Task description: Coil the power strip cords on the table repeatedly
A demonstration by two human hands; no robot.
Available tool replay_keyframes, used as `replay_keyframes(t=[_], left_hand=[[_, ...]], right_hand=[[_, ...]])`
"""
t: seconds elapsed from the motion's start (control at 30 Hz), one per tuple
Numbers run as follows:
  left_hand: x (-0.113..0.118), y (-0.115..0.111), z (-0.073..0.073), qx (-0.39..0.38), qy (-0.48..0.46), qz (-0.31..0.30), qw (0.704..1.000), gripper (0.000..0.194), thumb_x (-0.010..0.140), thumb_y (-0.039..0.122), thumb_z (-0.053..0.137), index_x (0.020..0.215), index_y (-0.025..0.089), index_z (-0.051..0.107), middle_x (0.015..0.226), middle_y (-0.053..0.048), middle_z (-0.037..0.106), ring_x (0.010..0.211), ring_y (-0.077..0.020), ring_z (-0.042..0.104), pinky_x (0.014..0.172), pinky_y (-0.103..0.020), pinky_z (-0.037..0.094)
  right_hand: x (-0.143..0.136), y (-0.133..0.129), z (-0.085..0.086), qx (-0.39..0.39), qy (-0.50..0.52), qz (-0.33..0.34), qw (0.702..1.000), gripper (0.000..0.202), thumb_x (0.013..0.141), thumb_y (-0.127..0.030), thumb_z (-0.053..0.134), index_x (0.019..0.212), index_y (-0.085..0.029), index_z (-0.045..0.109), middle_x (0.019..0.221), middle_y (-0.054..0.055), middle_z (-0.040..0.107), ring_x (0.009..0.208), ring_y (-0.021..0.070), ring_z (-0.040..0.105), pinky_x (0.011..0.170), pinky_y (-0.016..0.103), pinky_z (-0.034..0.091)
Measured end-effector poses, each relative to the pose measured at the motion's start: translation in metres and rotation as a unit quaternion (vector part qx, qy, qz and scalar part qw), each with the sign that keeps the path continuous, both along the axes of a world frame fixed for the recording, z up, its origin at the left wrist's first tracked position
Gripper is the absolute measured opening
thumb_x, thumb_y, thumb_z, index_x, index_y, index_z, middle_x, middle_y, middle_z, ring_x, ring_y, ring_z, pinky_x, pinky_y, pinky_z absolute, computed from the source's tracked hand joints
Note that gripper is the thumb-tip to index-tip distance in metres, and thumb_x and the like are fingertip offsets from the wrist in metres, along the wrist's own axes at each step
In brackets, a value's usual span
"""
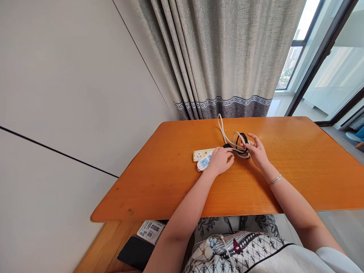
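Note:
Two power strips lie side by side on the orange wooden table [159, 178]. One is a cream power strip [198, 155]; in front of it, at an angle, is a white power strip [203, 163] with blue sockets. My left hand [221, 160] curls over the white strip and hides its right end. A loop of white cable [222, 128] stretches toward the back edge of the table. My right hand [258, 152] pinches the bundle where white cable and a coiled black cable [240, 135] cross; its upper fingers are raised, and the exact grip is partly hidden.
A grey curtain [236, 57] hangs right behind the table, and a pale wall panel [71, 94] runs along the left. Below the table's front left edge lie a black flat object [136, 252] and a box with a printed label [150, 230]. A glass door stands at the right.

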State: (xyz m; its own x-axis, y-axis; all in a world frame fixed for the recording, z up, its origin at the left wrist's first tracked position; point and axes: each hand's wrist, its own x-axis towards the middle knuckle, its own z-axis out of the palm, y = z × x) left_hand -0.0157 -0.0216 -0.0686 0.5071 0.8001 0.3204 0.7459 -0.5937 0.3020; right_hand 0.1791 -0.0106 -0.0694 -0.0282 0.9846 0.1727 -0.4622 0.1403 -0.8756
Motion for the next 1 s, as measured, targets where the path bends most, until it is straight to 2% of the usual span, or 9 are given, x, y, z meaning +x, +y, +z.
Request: replay_keyframes(t=[0.07,0.17,0.3,0.4,0.5,0.6,0.8,0.87,1.0], left_hand=[[0.002,0.000,0.001,0.007,0.025,0.063,0.998,0.024,0.092,0.023,0.053,0.104,0.019,0.073,0.114,-0.010,0.074,0.107,-0.0265,0.067,0.096,-0.044,0.044],[0.003,0.000,0.003,0.009,0.052,0.131,0.990,0.029,0.091,0.024,0.054,0.115,0.015,0.069,0.111,-0.012,0.073,0.107,-0.0291,0.066,0.095,-0.044,0.045],[0.000,0.001,0.004,-0.003,0.057,0.190,0.980,0.038,0.093,0.026,0.054,0.128,0.015,0.062,0.125,-0.014,0.069,0.114,-0.0298,0.063,0.096,-0.043,0.045],[-0.003,0.002,0.003,0.012,0.077,0.209,0.975,0.048,0.091,0.029,0.057,0.138,0.015,0.056,0.147,-0.017,0.056,0.122,-0.0321,0.058,0.100,-0.046,0.043],[-0.006,0.003,0.002,0.009,0.106,0.191,0.976,0.039,0.092,0.029,0.057,0.128,0.017,0.063,0.140,-0.015,0.062,0.121,-0.0328,0.057,0.099,-0.047,0.043],[-0.008,0.004,0.002,-0.007,0.120,0.185,0.975,0.028,0.092,0.024,0.056,0.117,0.018,0.068,0.120,-0.014,0.070,0.116,-0.0324,0.058,0.096,-0.046,0.044],[-0.020,0.010,0.007,-0.034,0.083,0.168,0.982,0.018,0.093,0.020,0.053,0.098,0.021,0.070,0.105,-0.011,0.071,0.106,-0.0298,0.063,0.091,-0.043,0.046],[-0.029,0.014,0.013,-0.035,0.056,0.195,0.979,0.017,0.094,0.021,0.053,0.098,0.022,0.069,0.108,-0.010,0.071,0.106,-0.0291,0.063,0.090,-0.041,0.046],[-0.052,0.020,0.025,-0.021,0.029,0.312,0.949,0.021,0.096,0.021,0.048,0.107,0.023,0.066,0.117,-0.011,0.068,0.105,-0.0286,0.065,0.087,-0.040,0.047]], right_hand=[[-0.004,-0.003,0.002,0.030,-0.018,-0.025,0.999,0.058,0.066,-0.039,0.087,0.114,-0.028,0.056,0.110,0.005,0.078,0.094,0.0214,0.075,0.091,0.039,0.058],[-0.005,-0.002,0.001,0.062,-0.033,-0.103,0.992,0.053,0.068,-0.036,0.085,0.111,-0.027,0.056,0.112,0.006,0.077,0.100,0.0206,0.073,0.096,0.039,0.056],[0.004,0.006,-0.004,0.037,0.000,-0.191,0.981,0.049,0.067,-0.029,0.081,0.109,-0.026,0.056,0.111,0.004,0.076,0.093,0.0161,0.071,0.082,0.032,0.056],[0.012,0.012,-0.007,0.014,0.004,-0.238,0.971,0.046,0.065,-0.030,0.078,0.105,-0.025,0.056,0.094,0.001,0.075,0.074,0.0127,0.065,0.069,0.028,0.052],[0.016,0.016,-0.009,0.017,-0.036,-0.264,0.964,0.042,0.067,-0.035,0.075,0.102,-0.024,0.055,0.082,-0.002,0.070,0.065,0.0119,0.059,0.066,0.028,0.049],[0.017,0.018,-0.012,0.024,-0.066,-0.273,0.960,0.041,0.069,-0.037,0.072,0.103,-0.023,0.055,0.089,0.001,0.070,0.070,0.0131,0.061,0.069,0.030,0.050],[0.024,0.021,-0.015,0.043,-0.134,-0.280,0.950,0.034,0.072,-0.035,0.068,0.102,-0.025,0.056,0.106,0.003,0.064,0.103,0.0185,0.063,0.091,0.034,0.051],[0.027,0.021,-0.016,0.043,-0.167,-0.280,0.945,0.032,0.074,-0.038,0.067,0.101,-0.025,0.056,0.107,0.004,0.064,0.103,0.0192,0.061,0.096,0.036,0.048],[0.032,0.024,-0.019,0.049,-0.195,-0.288,0.936,0.030,0.083,-0.047,0.059,0.102,-0.024,0.056,0.104,0.005,0.062,0.101,0.0193,0.058,0.099,0.037,0.045]])
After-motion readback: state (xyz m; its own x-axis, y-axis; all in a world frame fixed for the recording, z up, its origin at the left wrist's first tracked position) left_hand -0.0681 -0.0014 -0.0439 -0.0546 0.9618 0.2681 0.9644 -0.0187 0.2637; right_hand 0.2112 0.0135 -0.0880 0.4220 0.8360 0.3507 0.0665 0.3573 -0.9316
